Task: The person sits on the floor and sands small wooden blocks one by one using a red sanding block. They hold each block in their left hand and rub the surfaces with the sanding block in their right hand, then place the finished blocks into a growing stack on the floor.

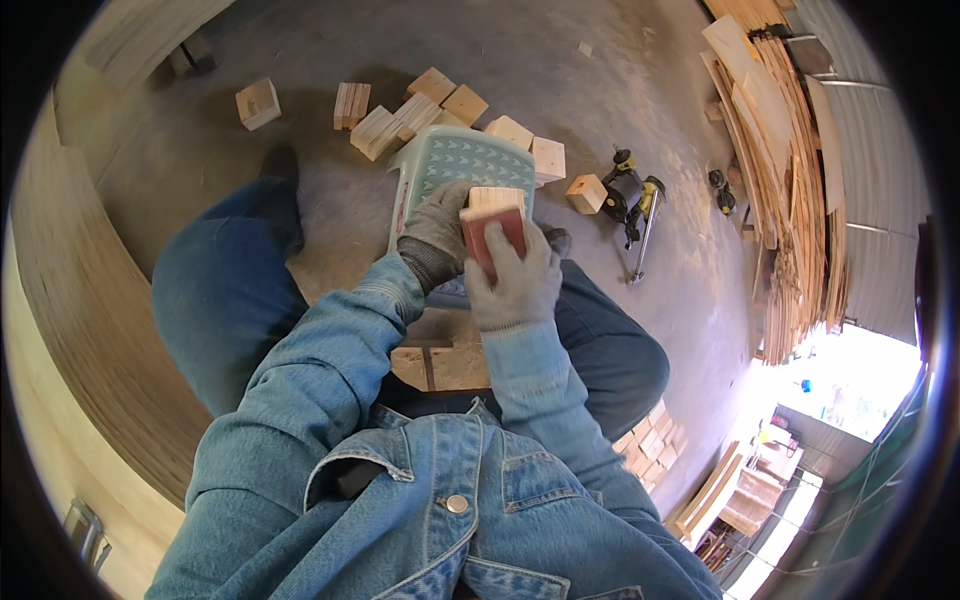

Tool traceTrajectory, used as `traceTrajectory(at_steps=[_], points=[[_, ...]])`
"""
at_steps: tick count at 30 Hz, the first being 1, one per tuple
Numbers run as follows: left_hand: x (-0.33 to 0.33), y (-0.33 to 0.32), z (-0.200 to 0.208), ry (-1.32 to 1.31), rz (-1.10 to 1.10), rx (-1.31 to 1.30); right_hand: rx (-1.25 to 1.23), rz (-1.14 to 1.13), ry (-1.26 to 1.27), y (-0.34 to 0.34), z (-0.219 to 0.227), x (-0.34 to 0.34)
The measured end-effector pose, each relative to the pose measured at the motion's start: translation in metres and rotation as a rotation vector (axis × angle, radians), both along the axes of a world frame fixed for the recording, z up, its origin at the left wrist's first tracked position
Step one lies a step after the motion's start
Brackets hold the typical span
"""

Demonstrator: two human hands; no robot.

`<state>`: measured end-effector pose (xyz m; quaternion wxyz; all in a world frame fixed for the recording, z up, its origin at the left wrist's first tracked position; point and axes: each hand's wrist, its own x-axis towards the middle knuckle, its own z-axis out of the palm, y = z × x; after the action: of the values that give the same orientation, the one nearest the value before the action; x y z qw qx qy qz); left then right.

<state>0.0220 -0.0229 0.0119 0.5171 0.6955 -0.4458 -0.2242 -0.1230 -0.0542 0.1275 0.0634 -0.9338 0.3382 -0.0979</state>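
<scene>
My left hand [438,232], in a grey work glove, grips a pale wooden block [496,197] by its left side, over a light green plastic stool [465,150]. Against the block's near face lies a flat reddish-brown piece of sandpaper [477,237]. My right hand [520,285], gloved too, presses it there with closed fingers. The block's lower part is hidden behind the sandpaper and my right hand. Both denim sleeves reach forward between my spread knees.
Several wooden blocks [376,130] lie on the concrete floor [560,60] around the stool's far side. Yellow-and-black power tools [626,190] sit to the right, near stacked boards [790,190]. A large wooden panel [90,300] stands at my left. More blocks [652,445] lie low right.
</scene>
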Motion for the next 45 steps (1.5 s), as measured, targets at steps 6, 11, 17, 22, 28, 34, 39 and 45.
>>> traceTrajectory(at_steps=[6, 11, 17, 22, 28, 34, 39, 45], points=[[0.006, -0.004, -0.024, 0.06, -0.073, -0.026, -0.026, -0.087, -0.03, -0.052, -0.001, 0.066], [0.008, 0.007, -0.01, -0.103, -0.009, -0.031, -0.006, -0.02, -0.055, -0.015, -0.009, 0.006], [0.004, 0.009, -0.001, -0.092, -0.006, 0.042, 0.033, 0.019, -0.08, 0.012, -0.004, -0.032], [0.001, 0.008, 0.006, -0.035, 0.021, 0.017, -0.019, -0.114, -0.041, -0.064, -0.007, 0.038], [0.006, 0.002, -0.014, -0.109, -0.017, -0.025, -0.014, -0.119, -0.009, -0.072, -0.008, 0.033], [0.001, 0.009, 0.008, -0.072, -0.026, 0.112, 0.034, -0.054, -0.008, 0.01, -0.009, -0.053], [0.001, 0.006, 0.0, -0.073, -0.015, 0.081, -0.036, -0.043, -0.069, -0.04, -0.015, 0.002], [0.002, 0.0, -0.017, -0.132, -0.039, 0.002, 0.024, -0.186, 0.06, -0.08, 0.001, 0.054]])
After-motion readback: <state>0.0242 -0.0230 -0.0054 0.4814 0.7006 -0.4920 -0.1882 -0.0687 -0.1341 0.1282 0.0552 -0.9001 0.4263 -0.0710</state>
